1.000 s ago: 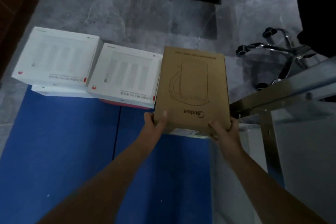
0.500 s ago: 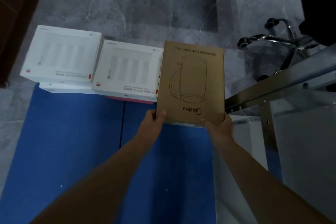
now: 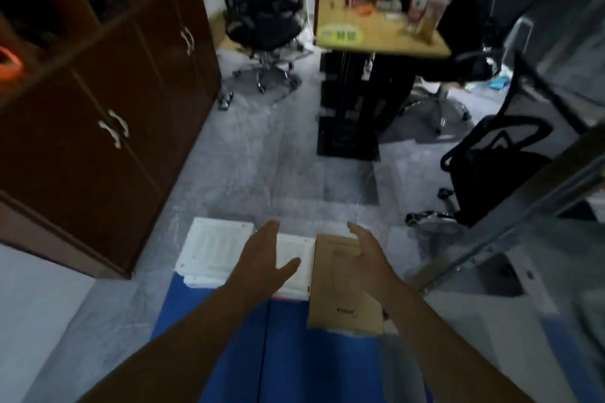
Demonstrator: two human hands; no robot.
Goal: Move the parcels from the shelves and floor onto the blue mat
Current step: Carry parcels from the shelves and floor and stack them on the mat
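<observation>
The blue mat [image 3: 229, 353] carries white parcels [image 3: 212, 249] along its far edge, probably packed tight to save room. The brown parcel [image 3: 340, 301] lies touching them. Left hand [image 3: 265, 258] and right hand [image 3: 368, 255] hover above, fingers released, empty.

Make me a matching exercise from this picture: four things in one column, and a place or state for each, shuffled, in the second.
1 brown cardboard box
2 blue floor mat
3 dark wooden cabinet
4 left hand

A open, holding nothing
B left side of view
C partly under the boxes
D right of the flat white boxes

Pairs: 1-D, 2-C, 3-B, 4-A
</observation>
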